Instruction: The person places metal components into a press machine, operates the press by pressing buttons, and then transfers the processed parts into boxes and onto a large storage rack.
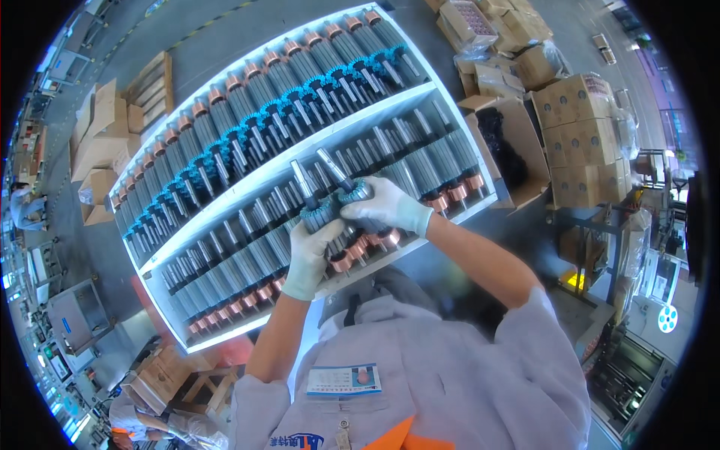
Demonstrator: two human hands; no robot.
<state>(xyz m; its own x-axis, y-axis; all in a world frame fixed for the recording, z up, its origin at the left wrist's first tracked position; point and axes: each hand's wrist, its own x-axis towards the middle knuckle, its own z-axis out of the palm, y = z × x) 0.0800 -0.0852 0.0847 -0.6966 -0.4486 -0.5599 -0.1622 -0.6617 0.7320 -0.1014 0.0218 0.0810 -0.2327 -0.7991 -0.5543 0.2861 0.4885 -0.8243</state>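
Observation:
My left hand (307,259), in a pale glove, is closed round a motor armature (318,215) with a bright steel shaft and a blue ring of windings. Beside it, my gloved right hand (397,210) grips a second armature (356,191), its shaft pointing up and to the left. Both are held close together over the near half of a white two-part tray (409,97). Rows of similar armatures (247,259) with copper commutators fill both halves. Those in the far row (277,112) show blue windings. My fingers partly hide the held armatures' lower ends.
An open carton of black items (517,150) stands right of the tray, beside stacked cardboard boxes (581,135). More cartons (101,139) and a wooden pallet (152,86) lie to the left. Another person (139,420) is at the lower left. Machinery (626,382) stands at the lower right.

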